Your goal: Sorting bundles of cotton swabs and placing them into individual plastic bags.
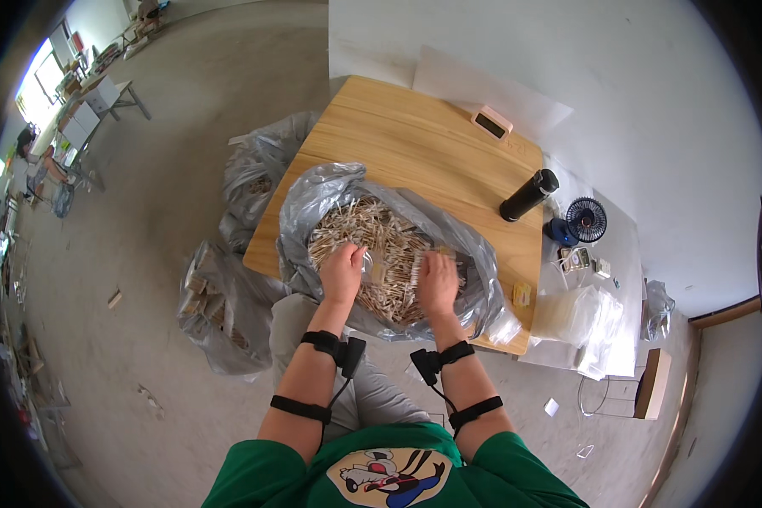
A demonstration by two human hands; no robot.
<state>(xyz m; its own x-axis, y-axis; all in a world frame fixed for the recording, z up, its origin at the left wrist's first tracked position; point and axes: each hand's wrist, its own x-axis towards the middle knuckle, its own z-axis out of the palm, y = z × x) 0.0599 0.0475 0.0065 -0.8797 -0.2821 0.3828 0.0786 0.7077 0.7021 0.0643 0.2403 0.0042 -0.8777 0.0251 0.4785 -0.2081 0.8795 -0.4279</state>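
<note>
A large grey plastic bag (474, 245) lies spread wide on the wooden table (415, 127), filled with a loose heap of cotton swabs (368, 224) on wooden sticks. Above the left part of the heap, my left hand (342, 274) is closed on what looks like a small clear plastic bag (372, 266), whose far side blends into the swabs. My right hand (438, 284) is over the right part of the heap, its fingers curled around a bunch of cotton swabs. Several white tips show beside its fingers; the palm is hidden.
A black bottle (529, 196), a pink clock (492, 123) and a small yellow box (521, 294) are on the table. Right of it are a fan (585, 221) and stacked clear bags (571, 315). More filled grey bags (229, 309) stand left. Another person (38, 165) sits far left.
</note>
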